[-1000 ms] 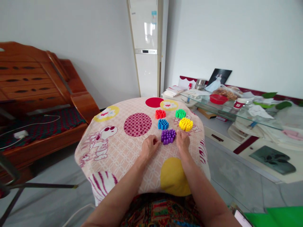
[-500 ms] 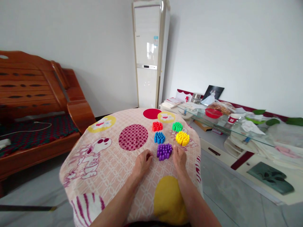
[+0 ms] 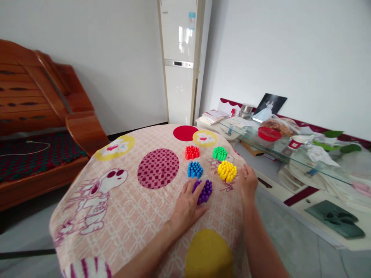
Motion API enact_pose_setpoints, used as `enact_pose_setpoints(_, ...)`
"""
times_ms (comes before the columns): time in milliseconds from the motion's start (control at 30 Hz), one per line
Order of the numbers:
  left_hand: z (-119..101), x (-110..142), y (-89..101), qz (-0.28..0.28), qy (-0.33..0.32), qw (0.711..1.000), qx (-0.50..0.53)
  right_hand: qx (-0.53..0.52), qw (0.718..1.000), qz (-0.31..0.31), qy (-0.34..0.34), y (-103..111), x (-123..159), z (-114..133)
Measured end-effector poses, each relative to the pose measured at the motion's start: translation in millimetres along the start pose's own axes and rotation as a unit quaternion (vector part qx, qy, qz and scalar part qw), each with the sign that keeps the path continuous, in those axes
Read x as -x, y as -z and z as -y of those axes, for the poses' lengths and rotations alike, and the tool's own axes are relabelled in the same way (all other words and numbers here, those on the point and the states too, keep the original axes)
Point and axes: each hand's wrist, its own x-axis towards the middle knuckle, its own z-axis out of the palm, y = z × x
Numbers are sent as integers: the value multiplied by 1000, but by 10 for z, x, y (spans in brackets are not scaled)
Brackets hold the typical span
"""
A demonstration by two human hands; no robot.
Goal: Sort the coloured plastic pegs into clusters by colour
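Observation:
Small peg-like pieces stand upright on the cloth, bunched by colour. My left hand (image 3: 188, 204) lies palm down with its fingers spread over the left side of the purple pegs (image 3: 206, 191), partly covering them. Just beyond its fingertips are the blue pegs (image 3: 194, 169). My right hand (image 3: 248, 183) is at the table's right edge, beside the yellow pegs (image 3: 227, 171); its fingers are loosely bent and apart, with nothing visible in them. Farther back are the red pegs (image 3: 192, 152) and the green pegs (image 3: 220, 153).
A patterned cloth (image 3: 121, 208) covers the table. On the right, a glass-topped cabinet (image 3: 307, 162) bears a red bowl (image 3: 269, 133), a paper cup (image 3: 295, 143) and papers. A wooden bench (image 3: 84, 127) stands on the left, a tall white air conditioner (image 3: 179, 92) behind.
My left hand has moved right, from beside the purple pegs onto their left side, and its fingers have spread. My right hand has left them and moved right, past the yellow pegs.

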Motion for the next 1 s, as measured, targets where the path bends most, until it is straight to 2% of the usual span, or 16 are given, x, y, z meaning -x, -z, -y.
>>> enact_pose_setpoints(100,-111,-205,-126,38,-20,998,-36,58,997,47,-36,-179,-332,-115)
enact_pose_setpoints(200,-110,-371,-172,43,-18,997,-65,40,993,106,-15,-404,-325,-58)
enact_pose_setpoints(267,1,-454,-124,15,6,997,-80,-3,988,155,-2,-561,-201,78)
enact_pose_setpoints(367,313,-547,51,-61,82,990,-100,-89,967,237,15,-804,-8,375)
enact_pose_setpoints(433,557,-607,203,-93,142,981,-98,-151,941,301,32,-974,84,598)
enact_pose_setpoints(533,887,-723,437,-97,207,973,-40,-240,883,403,17,-1228,216,933)
enact_pose_setpoints(600,1076,-818,588,-100,252,963,0,-287,849,445,0,-1366,339,1140)
enact_pose_setpoints(667,1253,-905,730,-122,288,949,39,-315,813,489,-2,-1453,474,1317)
enact_pose_setpoints(767,1490,-975,892,-177,321,919,144,-328,741,586,31,-1484,553,1496)
enact_pose_setpoints(800,1552,-976,926,-195,329,908,174,-324,732,597,44,-1480,510,1531)
enact_pose_setpoints(833,1603,-966,951,-206,333,900,189,-316,742,588,60,-1479,426,1555)
enact_pose_setpoints(867,1641,-948,966,-210,336,900,183,-302,773,554,73,-1484,302,1567)
enact_pose_setpoints(933,1682,-893,979,-201,337,912,121,-242,869,420,105,-1530,-24,1559)
enact_pose_setpoints(1000,1688,-832,982,-176,336,924,45,-134,926,325,140,-1630,-365,1520)
